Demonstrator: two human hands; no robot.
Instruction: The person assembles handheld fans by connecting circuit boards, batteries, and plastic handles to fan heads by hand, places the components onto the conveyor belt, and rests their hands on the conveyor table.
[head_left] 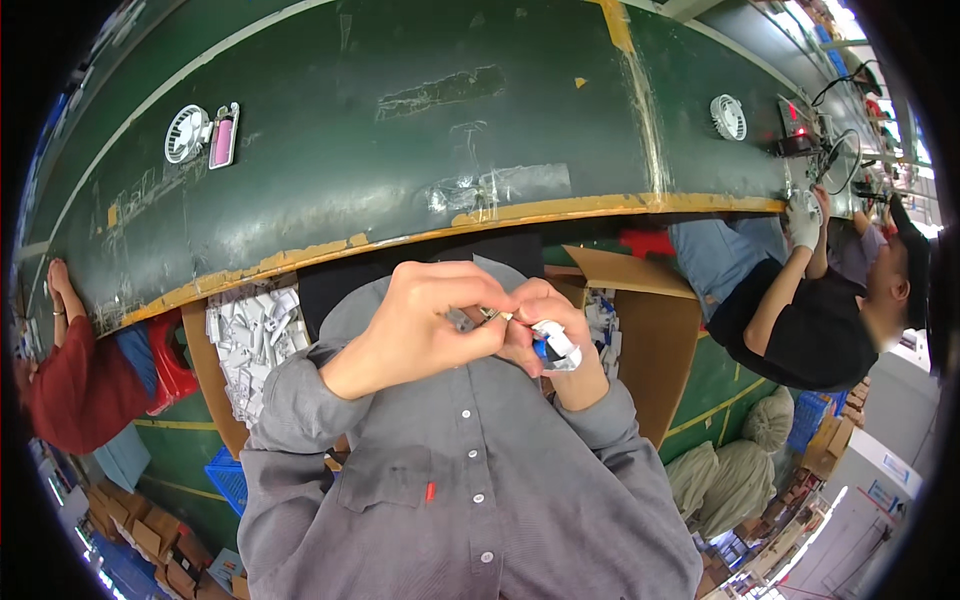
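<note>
Both my hands meet in front of my chest, just off the bench's near edge. My left hand (425, 322) is closed, thumb and forefinger pinching a small metallic piece (490, 313). Its exact kind is too small to tell. My right hand (545, 305) is wrapped round a small white plastic part (556, 342) with a blue piece (541, 350) in it. The fingertips of both hands come together at the small metallic piece, and the fingers partly cover the white part.
A small white fan (187, 135) with a pink cylindrical cell lies on the green bench (330, 130); a round white fan part (728, 117) lies farther right. Cartons of white plastic parts (258, 335) flank me below the edge. Co-workers sit left and right (800, 310).
</note>
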